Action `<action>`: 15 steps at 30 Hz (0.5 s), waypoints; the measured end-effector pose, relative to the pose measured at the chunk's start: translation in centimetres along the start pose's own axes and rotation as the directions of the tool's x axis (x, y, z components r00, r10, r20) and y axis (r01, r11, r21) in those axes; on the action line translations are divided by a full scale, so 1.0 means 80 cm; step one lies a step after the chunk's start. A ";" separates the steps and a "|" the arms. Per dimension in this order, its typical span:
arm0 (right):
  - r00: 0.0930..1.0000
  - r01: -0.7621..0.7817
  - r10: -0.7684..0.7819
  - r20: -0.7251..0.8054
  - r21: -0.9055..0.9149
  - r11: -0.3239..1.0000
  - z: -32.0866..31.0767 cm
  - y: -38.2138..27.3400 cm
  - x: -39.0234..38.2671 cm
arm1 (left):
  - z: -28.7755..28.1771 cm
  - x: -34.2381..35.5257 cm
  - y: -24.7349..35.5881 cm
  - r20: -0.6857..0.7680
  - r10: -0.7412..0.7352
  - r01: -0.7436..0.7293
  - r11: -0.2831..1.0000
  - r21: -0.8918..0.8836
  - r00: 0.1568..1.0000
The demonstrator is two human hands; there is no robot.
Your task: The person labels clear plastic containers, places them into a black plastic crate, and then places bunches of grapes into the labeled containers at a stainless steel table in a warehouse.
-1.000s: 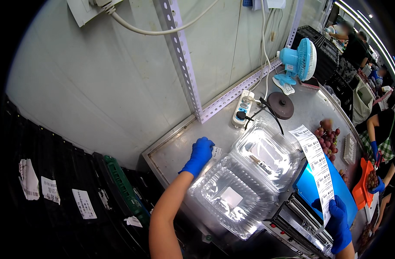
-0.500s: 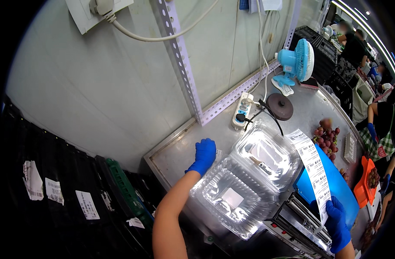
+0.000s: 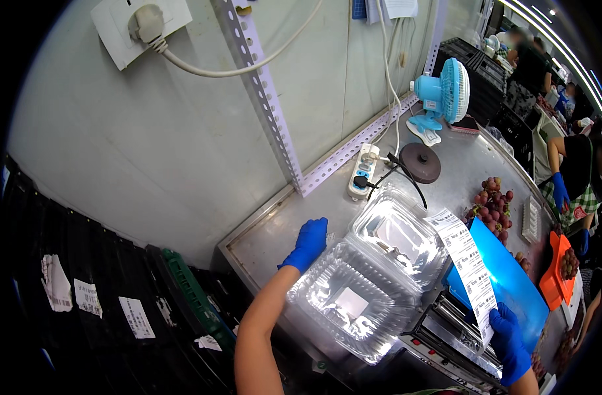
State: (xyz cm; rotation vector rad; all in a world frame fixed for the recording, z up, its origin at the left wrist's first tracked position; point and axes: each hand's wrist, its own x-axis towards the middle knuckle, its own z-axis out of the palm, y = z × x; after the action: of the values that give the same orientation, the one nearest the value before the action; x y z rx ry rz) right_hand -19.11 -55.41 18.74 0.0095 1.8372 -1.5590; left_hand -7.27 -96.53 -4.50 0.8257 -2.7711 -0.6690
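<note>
My left hand [image 3: 307, 243], in a blue glove, has its fingers drawn together beside the left rim of an open clear plastic clamshell container [image 3: 314, 289]. A small white printed label [image 3: 330, 237] shows at its fingertips, partly hidden. At the lower right, my blue-gloved right hand [image 3: 509, 339] pinches the lower end of a long strip of printed labels [image 3: 467, 266]. The strip slants up and left over a blue sheet [image 3: 511, 289] and a metal-edged machine [image 3: 449, 336]. Inside the container's base lies a white square pad [image 3: 351, 303].
Red grapes [image 3: 490, 205] lie beyond the blue sheet, near an orange tray [image 3: 556, 273]. A power strip [image 3: 363, 172], a brown round lid [image 3: 420, 162] and a blue fan [image 3: 446, 92] stand along the wall. Black crates [image 3: 103, 289] fill the left. A co-worker [image 3: 574, 171] is at the right.
My right hand and the label strip have shifted slightly down and left in view. My left hand stays beside the container, turned a little. The view itself has moved slightly.
</note>
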 end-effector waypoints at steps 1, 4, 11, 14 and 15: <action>1.000 0.011 -0.011 -0.012 -0.008 1.000 -0.002 0.003 0.000 | 0.006 0.000 -0.006 -0.036 0.017 -0.019 0.999 -0.039 0.999; 0.999 -0.026 0.024 0.045 0.042 0.999 0.017 -0.010 -0.007 | 0.008 0.000 -0.003 0.006 -0.032 0.033 0.981 -0.193 0.999; 1.000 -0.023 0.023 -0.008 -0.012 1.000 -0.010 0.001 -0.009 | -0.024 -0.011 0.005 0.115 -0.024 0.079 0.860 -0.504 0.993; 0.999 -0.024 0.024 -0.030 -0.004 1.000 -0.008 0.002 -0.011 | -0.065 -0.002 -0.001 0.072 -0.174 0.153 0.521 -0.840 0.982; 1.000 -0.020 0.020 -0.012 -0.001 1.000 -0.005 0.004 -0.010 | -0.094 0.018 -0.010 0.161 -0.336 0.235 0.195 -0.952 0.928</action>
State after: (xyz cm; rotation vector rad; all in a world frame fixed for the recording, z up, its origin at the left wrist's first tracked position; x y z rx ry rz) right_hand -18.59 -54.66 18.86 0.0366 1.8424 -1.5472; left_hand -5.94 -100.72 1.82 0.9416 -1.4483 -2.0401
